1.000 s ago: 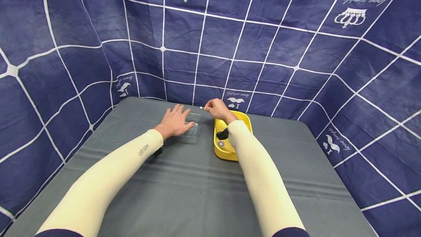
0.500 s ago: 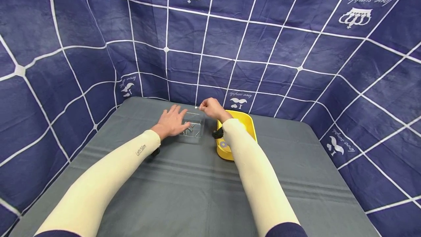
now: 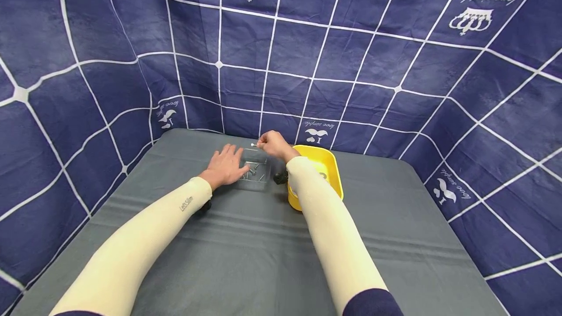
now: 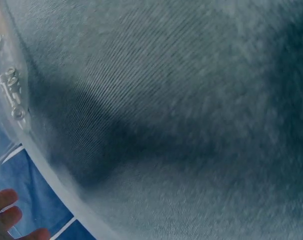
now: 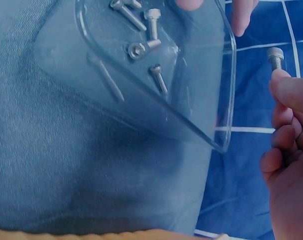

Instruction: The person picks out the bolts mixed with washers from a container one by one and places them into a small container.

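Observation:
In the right wrist view, my right hand pinches a silver socket-head bolt between thumb and fingertip, head upward. That hand is beyond the far right corner of a clear plastic box in the head view. Several similar bolts lie loose in the box, seen through its clear wall. At the box's left side, my left hand has its fingers spread; whether it touches the box I cannot tell. Its fingers show at the lower left of the left wrist view.
Right of the box stands a yellow bin with a grey ring inside, partly behind my right sleeve. A black wrist camera is between box and bin. Grey cloth covers the table; a blue checked curtain hangs behind.
My right hand has moved left from above the bin's edge toward the box, carrying the bolt. My left hand has shifted slightly left, uncovering more bolts.

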Demonstrator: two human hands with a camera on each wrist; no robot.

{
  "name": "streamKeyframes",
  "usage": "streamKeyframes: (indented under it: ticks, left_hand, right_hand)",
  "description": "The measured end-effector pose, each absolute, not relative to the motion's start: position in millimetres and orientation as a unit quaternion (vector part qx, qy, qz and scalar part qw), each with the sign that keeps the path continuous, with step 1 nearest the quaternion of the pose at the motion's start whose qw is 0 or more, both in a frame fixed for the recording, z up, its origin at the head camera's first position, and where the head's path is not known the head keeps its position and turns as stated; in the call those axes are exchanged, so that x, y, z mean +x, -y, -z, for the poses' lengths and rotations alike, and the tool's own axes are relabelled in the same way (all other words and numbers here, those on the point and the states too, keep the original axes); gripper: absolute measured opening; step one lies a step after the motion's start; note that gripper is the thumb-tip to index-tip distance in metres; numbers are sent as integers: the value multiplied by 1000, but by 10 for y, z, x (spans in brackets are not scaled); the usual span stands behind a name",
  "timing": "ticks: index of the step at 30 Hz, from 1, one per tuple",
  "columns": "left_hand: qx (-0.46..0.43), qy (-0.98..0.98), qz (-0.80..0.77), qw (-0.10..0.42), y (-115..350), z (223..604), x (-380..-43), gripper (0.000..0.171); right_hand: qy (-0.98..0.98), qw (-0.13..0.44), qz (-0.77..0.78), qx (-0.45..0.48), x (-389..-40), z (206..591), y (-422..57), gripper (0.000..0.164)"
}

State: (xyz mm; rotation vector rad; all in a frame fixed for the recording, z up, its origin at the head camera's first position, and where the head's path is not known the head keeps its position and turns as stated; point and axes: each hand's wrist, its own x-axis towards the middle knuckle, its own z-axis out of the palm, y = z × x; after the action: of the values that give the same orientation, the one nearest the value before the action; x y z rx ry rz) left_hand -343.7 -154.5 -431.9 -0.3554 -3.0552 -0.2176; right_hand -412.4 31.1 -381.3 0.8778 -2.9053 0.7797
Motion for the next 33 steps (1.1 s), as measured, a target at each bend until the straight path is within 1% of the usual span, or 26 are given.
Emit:
streamKeyframes:
  ticks: [4, 10, 16, 23, 29, 33]
  left_hand:
    - [-113, 990, 75, 27, 1557, 4343, -3445, 77]
    - [-119, 989, 82, 27, 1509, 4344, -3438, 76]
    - [-115, 990, 77, 22, 1494, 4324, -3415, 76]
    - [-117, 991, 64, 14, 1512, 4344, -3387, 77]
    - [-129, 989, 61, 28, 1517, 4360, -3436, 76]
    - [-127, 990, 51, 20, 1517, 4348, -3436, 77]
  right_hand:
    - [926, -13, -247, 284, -4121, 3823, -253, 21]
    - [935, -17, -230, 270, -4133, 3861, -230, 19]
    - [941, -40, -201, 268, -4130, 3896, -193, 21]
    - [940, -66, -208, 263, -4087, 3951, -149, 19]
    - [940, -57, -213, 260, -4074, 3915, -153, 21]
    - [941, -49, -215, 258, -4055, 3890, -162, 19]
